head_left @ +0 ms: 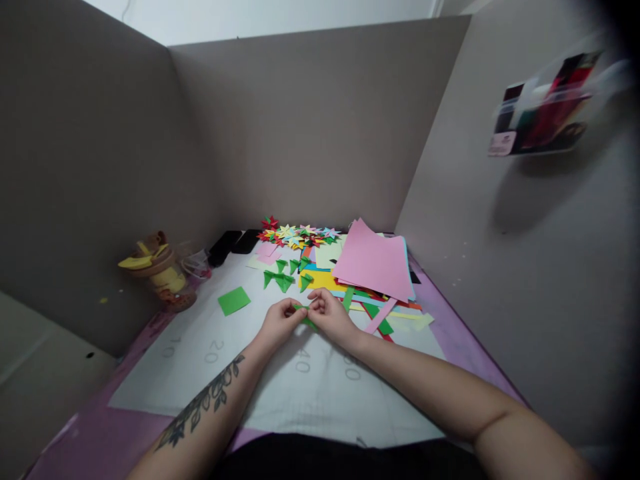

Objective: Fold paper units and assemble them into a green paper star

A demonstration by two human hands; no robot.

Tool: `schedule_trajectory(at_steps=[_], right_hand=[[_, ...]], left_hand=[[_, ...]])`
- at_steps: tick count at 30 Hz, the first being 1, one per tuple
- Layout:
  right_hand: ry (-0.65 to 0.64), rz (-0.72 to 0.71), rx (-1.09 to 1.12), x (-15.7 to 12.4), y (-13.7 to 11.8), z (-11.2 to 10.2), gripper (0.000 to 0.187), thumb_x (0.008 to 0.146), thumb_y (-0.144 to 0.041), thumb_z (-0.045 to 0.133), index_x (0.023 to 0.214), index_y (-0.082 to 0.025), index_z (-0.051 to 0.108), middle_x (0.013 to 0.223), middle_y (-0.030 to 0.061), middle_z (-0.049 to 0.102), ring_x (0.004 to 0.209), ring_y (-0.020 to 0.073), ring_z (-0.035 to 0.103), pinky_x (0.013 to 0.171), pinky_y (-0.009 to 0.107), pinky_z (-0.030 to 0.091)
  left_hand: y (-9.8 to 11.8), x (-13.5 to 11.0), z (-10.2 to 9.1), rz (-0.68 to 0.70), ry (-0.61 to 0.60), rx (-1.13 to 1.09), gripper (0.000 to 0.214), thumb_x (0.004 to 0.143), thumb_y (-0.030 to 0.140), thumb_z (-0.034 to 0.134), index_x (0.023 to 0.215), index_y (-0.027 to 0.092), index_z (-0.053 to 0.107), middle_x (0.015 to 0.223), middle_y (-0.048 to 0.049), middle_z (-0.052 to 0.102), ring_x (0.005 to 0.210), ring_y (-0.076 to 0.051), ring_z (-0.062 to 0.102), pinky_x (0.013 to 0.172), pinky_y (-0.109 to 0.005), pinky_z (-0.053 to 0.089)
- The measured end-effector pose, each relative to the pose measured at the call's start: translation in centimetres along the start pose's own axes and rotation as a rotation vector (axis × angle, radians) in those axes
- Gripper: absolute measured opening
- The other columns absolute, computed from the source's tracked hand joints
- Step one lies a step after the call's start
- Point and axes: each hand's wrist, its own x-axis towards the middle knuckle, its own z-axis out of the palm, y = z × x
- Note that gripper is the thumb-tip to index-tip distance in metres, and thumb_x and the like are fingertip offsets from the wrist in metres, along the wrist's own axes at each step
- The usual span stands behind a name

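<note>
Together, the left hand (pixel 277 321) and right hand (pixel 331 316) pinch a green paper piece (pixel 310 323) — folded green paper shapes (pixel 285 283) lie just beyond.

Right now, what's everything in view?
Held paper: one, green, centre
Flat paper: one, green, left of centre
Folded pieces: several, green, behind held paper
Folded stars: many, multicoloured, far edge
Large sheets: several, pink topmost, right rear
Paper strips: several, multicoloured, right of centre
Flat objects: two, black, left rear
Container: one, brown-yellow, left
Cup: one, clear, beside container
Wall holder: one, clear, right
Cover: one, white, on purple table
Partitions: three, grey, left, back, right
Left hand, right hand: two, bare, centre
</note>
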Motion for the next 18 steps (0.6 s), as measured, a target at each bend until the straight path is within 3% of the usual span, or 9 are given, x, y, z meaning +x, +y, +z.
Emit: schedule_trajectory(at_steps=[3,13,18], right_hand=[[0.000,0.003,0.009,0.0,-0.2,-0.1,0.026,0.068,-0.019,0.056,0.091,-0.020,0.043,0.060,-0.0079,0.049,0.051,0.0081,0.047,0.050,0.019,0.034],[-0.014,0.033,-0.015,-0.3,0.1,-0.2,0.022,0.067,-0.019,0.054,0.086,-0.021,0.043,0.060,-0.0073,0.050,0.050,0.0085,0.047,0.048,0.019,0.034],[0.166,-0.057,-0.091,1.9,0.3,-2.0,0.018,0.067,-0.023,0.054,0.084,-0.019,0.048,0.066,-0.0046,0.050,0.057,0.0102,0.049,0.053,0.021,0.037]], left_hand=[[0.0,0.1,0.0,-0.037,0.025,-0.077,0.027,0.067,0.040,0.063,0.069,0.013,0.059,0.053,0.0036,0.051,0.048,-0.008,0.043,0.047,-0.019,0.031],[-0.8,1.3,-1.5,-0.047,0.333,-0.313,0.034,0.063,0.046,0.066,0.068,0.014,0.058,0.053,0.0052,0.049,0.048,-0.007,0.041,0.049,-0.019,0.031],[-1.1,2.0,-2.5,-0.131,0.450,-0.489,0.037,0.057,0.046,0.071,0.066,0.015,0.055,0.057,0.0054,0.051,0.052,-0.007,0.044,0.052,-0.019,0.033]])
